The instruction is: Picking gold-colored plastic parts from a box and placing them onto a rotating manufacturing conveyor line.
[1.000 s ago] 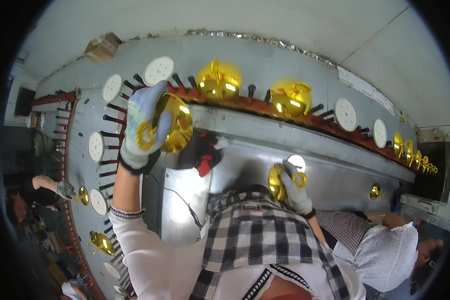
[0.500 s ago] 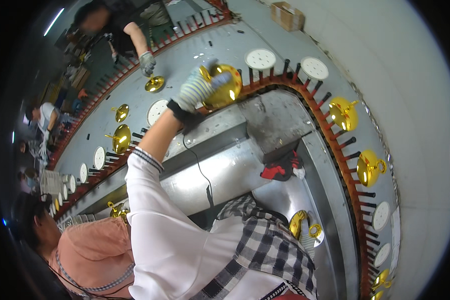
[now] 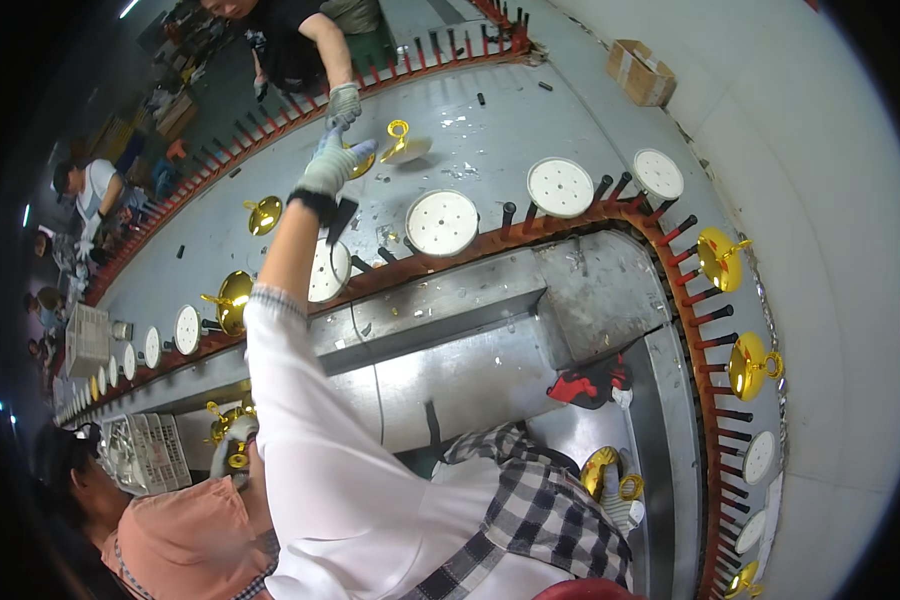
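Observation:
My left hand (image 3: 328, 168), in a pale striped glove with a black wrist strap, reaches across the grey table with fingers apart. Behind its fingers a shiny gold disc (image 3: 364, 163) is partly hidden. A gold disc with a ring handle (image 3: 402, 148) stands just right of the hand, ring upward and slightly blurred. Low at the right, beside the checked apron, my gloved right hand (image 3: 618, 500) is closed on a gold ringed dish (image 3: 600, 470); the apron hides part of the grip. A co-worker's gloved hand (image 3: 344, 104) is just beyond my left fingers.
A curved chain track (image 3: 530, 228) with dark upright pegs carries white perforated discs (image 3: 442, 223) and gold ringed discs (image 3: 722, 258). Inside it lies a metal trough (image 3: 470, 370) with red-black gloves (image 3: 590, 383). A co-worker in orange (image 3: 185, 520) sits at left; a carton (image 3: 642, 72) stands far right.
My left hand has left the gold ringed disc it held, now standing on the table, and moved leftward to another gold disc. My right hand keeps its place. The view has shifted.

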### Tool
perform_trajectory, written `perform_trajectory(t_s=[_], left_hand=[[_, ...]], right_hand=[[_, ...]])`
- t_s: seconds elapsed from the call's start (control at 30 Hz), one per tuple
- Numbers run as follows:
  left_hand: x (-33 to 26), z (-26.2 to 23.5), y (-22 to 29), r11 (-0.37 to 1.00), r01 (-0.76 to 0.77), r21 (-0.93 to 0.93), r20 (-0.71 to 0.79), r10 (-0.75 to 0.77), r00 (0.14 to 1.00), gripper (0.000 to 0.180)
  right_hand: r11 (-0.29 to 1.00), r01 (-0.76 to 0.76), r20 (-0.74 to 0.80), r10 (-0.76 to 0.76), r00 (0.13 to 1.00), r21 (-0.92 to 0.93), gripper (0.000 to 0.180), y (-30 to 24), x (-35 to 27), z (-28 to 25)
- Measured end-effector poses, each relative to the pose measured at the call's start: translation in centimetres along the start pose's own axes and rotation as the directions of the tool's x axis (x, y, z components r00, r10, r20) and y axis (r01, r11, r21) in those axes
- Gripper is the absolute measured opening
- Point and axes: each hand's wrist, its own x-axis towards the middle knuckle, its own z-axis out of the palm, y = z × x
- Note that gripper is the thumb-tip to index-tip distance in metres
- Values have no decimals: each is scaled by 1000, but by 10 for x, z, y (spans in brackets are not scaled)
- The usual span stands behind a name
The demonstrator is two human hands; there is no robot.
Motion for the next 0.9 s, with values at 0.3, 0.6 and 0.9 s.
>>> perform_trajectory(t_s=[0.3, 0.6, 0.9], left_hand=[[-342, -13, 21, 770, -85, -633, 358, 388, 849, 51], [-425, 37, 64, 707, -74, -704, 430, 507, 747, 52], [-446, 106, 243, 697, -177, -695, 543, 670, 506, 53]], right_hand=[[951, 60, 115, -99, 989, 304, 69, 32, -11, 56], [976, 53, 55, -66, 996, 213, 67, 67, -55, 3], [991, 113, -141, -102, 985, 74, 64, 77, -55, -117]])
